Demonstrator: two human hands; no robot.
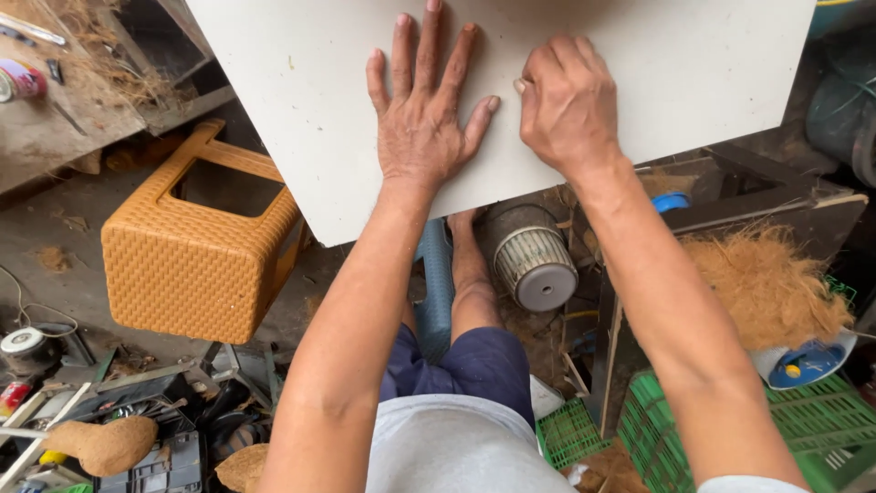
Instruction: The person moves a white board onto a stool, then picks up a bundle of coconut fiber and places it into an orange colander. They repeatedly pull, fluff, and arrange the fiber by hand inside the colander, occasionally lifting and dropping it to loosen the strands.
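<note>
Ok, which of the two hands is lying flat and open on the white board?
The left hand: its fingers are spread flat on the white board, while the right hand beside it is curled into a loose fist.

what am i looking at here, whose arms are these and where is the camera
The camera sits on a person's head and looks down, so the two bare arms are that person's own. The left hand lies flat, fingers spread, on a pale board. The right hand is curled loosely on the same board; whether it pinches something small I cannot tell. Below the board you see the person's knees in dark blue shorts. Around them: an orange woven plastic stool tipped on its side, a grey ribbed motor, a pile of brown fibre, and green plastic crates.
</note>
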